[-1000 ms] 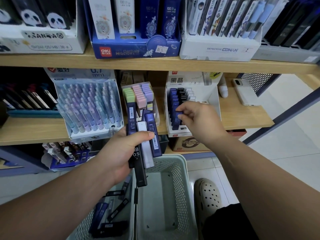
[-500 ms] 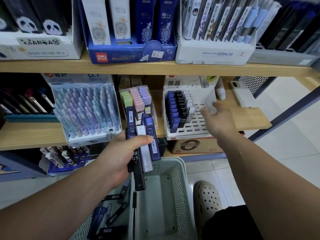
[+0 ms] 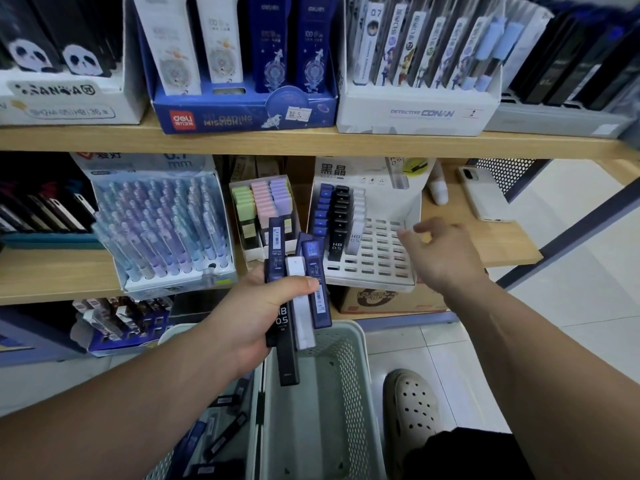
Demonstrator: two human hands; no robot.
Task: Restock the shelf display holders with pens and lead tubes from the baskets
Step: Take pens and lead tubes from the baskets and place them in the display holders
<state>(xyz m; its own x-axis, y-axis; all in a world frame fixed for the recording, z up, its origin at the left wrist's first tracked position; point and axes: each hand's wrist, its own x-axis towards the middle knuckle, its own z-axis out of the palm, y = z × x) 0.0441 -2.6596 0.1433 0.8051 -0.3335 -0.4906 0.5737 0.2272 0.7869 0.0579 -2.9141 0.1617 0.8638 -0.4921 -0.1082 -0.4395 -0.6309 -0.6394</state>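
My left hand (image 3: 258, 308) grips a bundle of lead tubes (image 3: 294, 289), blue, black and white, fanned upright above the baskets. In front of it on the middle shelf stands the white slotted lead-tube holder (image 3: 381, 258). Blue, black and white tubes fill its left columns; the slots on the right are bare. My right hand (image 3: 438, 254) hovers over the holder's right side with fingers loosely bent and holds nothing. More dark tubes lie in the left basket (image 3: 221, 441).
The right basket (image 3: 349, 368) stands below my left hand. A pen display (image 3: 159, 230) and a box of pastel erasers (image 3: 263, 206) sit left of the holder. A phone (image 3: 483, 194) lies on the shelf at right. My shoe (image 3: 412, 407) stands beside the baskets.
My right hand let go of a blue tube in the holder's left column, swung right, and now drifts back over the bare slots. My left hand still holds the bundle.
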